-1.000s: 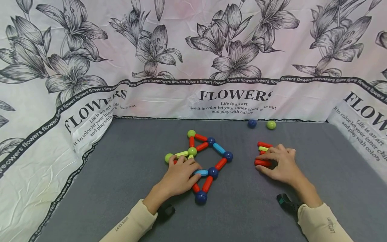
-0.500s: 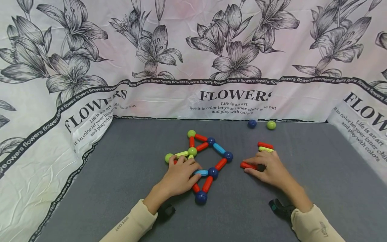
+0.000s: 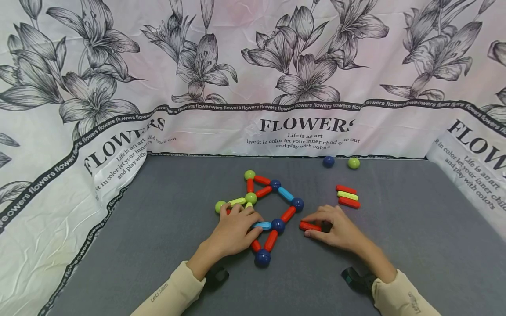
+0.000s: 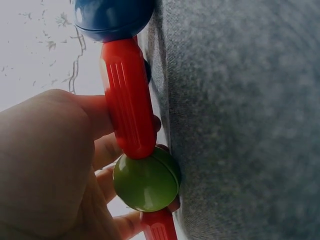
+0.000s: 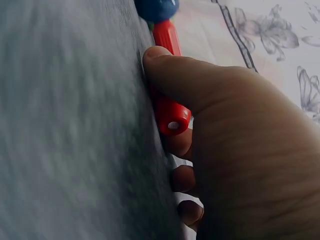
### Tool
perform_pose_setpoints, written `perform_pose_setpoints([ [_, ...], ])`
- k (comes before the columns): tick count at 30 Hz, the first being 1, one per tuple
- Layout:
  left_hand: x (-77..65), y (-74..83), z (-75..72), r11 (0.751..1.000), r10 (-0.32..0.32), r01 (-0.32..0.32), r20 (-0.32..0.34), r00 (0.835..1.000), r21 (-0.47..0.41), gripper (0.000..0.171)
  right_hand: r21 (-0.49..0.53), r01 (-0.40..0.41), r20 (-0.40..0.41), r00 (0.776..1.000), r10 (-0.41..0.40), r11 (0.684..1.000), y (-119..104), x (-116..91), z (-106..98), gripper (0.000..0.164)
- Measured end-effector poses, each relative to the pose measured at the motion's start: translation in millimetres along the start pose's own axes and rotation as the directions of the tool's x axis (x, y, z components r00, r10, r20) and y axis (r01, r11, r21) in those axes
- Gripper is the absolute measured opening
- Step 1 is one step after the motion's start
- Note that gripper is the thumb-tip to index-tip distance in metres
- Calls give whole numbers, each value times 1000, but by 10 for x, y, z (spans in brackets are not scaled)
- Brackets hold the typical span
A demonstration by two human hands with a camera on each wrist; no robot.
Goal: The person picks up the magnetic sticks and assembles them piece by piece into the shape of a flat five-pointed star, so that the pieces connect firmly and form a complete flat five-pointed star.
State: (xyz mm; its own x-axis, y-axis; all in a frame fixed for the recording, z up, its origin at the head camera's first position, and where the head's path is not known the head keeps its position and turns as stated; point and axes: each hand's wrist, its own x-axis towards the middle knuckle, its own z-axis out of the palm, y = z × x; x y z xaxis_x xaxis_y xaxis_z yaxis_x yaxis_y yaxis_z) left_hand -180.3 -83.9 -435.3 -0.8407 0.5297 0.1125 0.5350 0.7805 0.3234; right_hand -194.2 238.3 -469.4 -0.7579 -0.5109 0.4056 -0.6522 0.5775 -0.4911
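Observation:
A flat figure of red, light blue and yellow-green rods joined by blue and green balls point(image 3: 272, 206) lies on the grey mat point(image 3: 178, 254). My left hand point(image 3: 242, 218) lies over its left part, fingers curled by a green ball point(image 3: 220, 206) and thumb near the light blue rod point(image 3: 262, 225). In the left wrist view the thumb and fingers hold a red rod point(image 4: 127, 100) with a green ball point(image 4: 146, 181) at its end. My right hand point(image 3: 313, 227) pinches a loose red rod point(image 3: 310, 226) on the mat, just right of the figure. The right wrist view shows that rod point(image 5: 170, 115) under the thumb.
Three loose rods, red, yellow-green and red point(image 3: 348, 196), lie side by side behind my right hand. A blue ball point(image 3: 328, 161) and a green ball point(image 3: 353, 163) sit at the mat's far edge. Floral cloth point(image 3: 253, 87) rises behind and at both sides.
My right hand took one red rod from the stack at the right and drew it leftward across the mat to beside the figure. The left hand has stayed still.

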Motion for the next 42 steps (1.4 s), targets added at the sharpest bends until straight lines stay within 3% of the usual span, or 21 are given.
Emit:
perform_pose_setpoints([
  [11,-3,-2,5,1000,-2,2,-12,1000,9,16,39,-48,9,999,48,998,-187,64,124,23],
  [23,1,17,-2,1000,4,-4,-17,1000,18,16,58,-42,-17,999,43,997,-371,97,285,20],
  [42,3,21,1,1000,11,-10,-20,1000,23,18,110,-65,-34,997,69,992,-364,87,291,20],
])
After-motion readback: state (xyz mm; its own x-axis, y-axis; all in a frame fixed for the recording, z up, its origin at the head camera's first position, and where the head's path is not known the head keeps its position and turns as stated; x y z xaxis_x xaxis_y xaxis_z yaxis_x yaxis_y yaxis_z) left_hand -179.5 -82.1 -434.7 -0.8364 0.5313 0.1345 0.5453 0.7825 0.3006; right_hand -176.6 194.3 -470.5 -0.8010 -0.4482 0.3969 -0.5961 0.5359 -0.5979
